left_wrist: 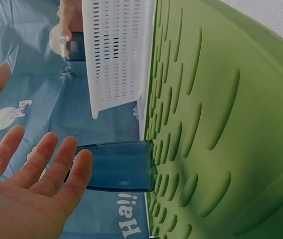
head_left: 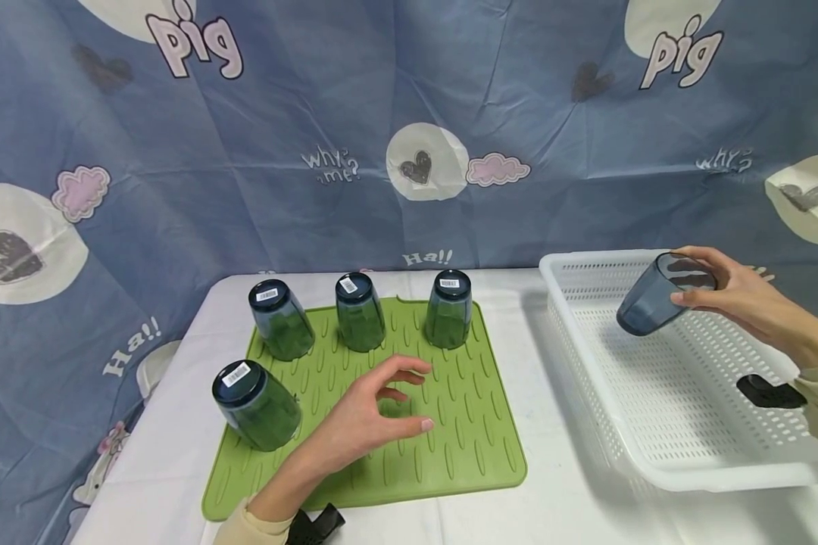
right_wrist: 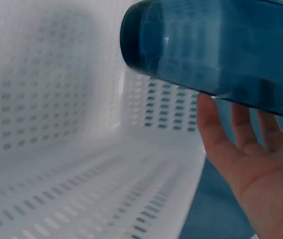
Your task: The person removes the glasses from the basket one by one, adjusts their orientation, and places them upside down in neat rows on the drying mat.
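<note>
My right hand (head_left: 757, 303) grips a blue glass tumbler (head_left: 644, 299) near its rim. The tumbler tilts over the white plastic basket (head_left: 596, 382), base pointing down and left. In the right wrist view, fingertips lie along the side of the tumbler (right_wrist: 196, 45). Above the green drying mat (head_left: 463, 431), my left hand (head_left: 361, 424) holds nothing, its fingers loosely bent and thumb apart. Nearest to it stands an upside-down tumbler (head_left: 262, 409) at the mat's left side. Three more stand inverted along the back: a left one (head_left: 282, 325), a middle one (head_left: 360, 314) and a right one (head_left: 448, 312).
A white cloth (head_left: 518, 333) covers the table under the mat and basket. Behind it hangs a blue printed curtain (head_left: 279, 113). White labels show on the bases of the inverted tumblers. Perforated walls surround the basket's floor (head_left: 682, 401).
</note>
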A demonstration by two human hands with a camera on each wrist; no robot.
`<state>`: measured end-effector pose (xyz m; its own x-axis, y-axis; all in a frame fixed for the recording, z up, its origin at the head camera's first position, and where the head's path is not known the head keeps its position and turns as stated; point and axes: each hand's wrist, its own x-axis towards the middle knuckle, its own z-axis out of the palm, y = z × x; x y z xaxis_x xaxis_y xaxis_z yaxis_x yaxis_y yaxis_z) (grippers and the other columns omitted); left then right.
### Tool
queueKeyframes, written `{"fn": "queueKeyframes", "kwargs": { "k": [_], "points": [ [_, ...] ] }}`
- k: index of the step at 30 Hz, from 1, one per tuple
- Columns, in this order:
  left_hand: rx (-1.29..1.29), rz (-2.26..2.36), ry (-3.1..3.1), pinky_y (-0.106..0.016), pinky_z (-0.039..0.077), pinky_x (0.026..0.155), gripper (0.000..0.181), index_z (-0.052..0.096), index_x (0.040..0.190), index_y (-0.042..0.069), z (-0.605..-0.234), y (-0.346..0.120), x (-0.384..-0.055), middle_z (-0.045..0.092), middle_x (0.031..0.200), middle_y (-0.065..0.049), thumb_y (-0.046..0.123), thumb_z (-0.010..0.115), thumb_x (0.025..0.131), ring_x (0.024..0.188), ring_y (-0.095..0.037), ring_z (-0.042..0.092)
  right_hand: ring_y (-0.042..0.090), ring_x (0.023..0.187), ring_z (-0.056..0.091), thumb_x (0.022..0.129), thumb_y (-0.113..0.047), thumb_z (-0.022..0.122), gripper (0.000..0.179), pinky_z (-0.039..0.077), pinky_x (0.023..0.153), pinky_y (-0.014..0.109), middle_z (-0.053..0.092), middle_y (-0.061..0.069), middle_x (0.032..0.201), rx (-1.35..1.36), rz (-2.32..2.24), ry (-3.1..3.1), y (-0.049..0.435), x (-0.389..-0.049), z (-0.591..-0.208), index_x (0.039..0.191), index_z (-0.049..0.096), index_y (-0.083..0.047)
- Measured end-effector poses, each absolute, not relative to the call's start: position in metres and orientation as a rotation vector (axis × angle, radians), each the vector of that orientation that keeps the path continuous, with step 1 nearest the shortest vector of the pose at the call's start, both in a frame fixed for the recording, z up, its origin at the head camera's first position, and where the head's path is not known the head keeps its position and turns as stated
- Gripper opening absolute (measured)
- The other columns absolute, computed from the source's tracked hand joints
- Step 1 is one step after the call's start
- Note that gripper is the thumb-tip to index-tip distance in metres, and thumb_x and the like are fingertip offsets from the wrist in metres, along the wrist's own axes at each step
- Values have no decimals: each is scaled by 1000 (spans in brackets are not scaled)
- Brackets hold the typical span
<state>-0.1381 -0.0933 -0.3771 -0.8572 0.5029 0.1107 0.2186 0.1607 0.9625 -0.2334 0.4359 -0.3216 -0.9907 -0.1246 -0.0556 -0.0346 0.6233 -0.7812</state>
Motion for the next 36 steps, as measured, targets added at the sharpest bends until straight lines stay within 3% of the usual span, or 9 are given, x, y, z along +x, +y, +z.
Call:
{"fn": "queueKeyframes", "kwargs": {
  "k": [4,7,12,17,27,36],
  "points": [
    [694,1760,2203,-52,44,99,57,56,131,26,-377,-95,-138,56,129,6,19,82,81,118,-15,53,-4,108,46,92,-6,69,68,48,74,12,44,-10,125,-224,-1299,2818,427,-226,-314,147,32,-23],
    [682,1763,2200,-53,44,100,57,56,131,26,-377,-95,-138,56,130,6,18,82,81,119,-16,52,-3,107,47,90,-9,71,68,46,73,10,47,-12,123,-251,-1241,2890,419,-219,-306,147,36,-21],
    [679,1765,2199,-53,44,100,56,56,131,26,-376,-96,-138,56,130,5,17,82,82,120,-20,52,-1,109,42,89,-17,75,71,38,73,7,46,-11,124,-176,-1174,2960,407,-206,-293,148,36,-24],
    [674,1765,2188,-54,43,100,56,56,131,26,-375,-96,-138,56,130,6,19,82,82,122,-26,51,-4,105,41,88,-20,76,69,37,69,8,45,-19,119,-113,-1160,3037,397,-195,-288,146,39,-27],
    [656,1755,2199,-53,43,100,57,55,131,26,-373,-96,-138,55,131,6,19,82,82,119,-15,52,-2,103,44,90,-7,72,63,42,68,5,45,-21,120,-158,-1336,3056,384,-173,-284,140,42,-32],
    [664,1775,2198,-54,43,100,57,55,131,26,-373,-97,-139,55,131,6,22,82,81,121,-22,52,3,110,41,91,1,66,66,35,72,5,44,-18,125,-225,-1446,3099,376,-159,-284,145,40,-27]
  ]
}}
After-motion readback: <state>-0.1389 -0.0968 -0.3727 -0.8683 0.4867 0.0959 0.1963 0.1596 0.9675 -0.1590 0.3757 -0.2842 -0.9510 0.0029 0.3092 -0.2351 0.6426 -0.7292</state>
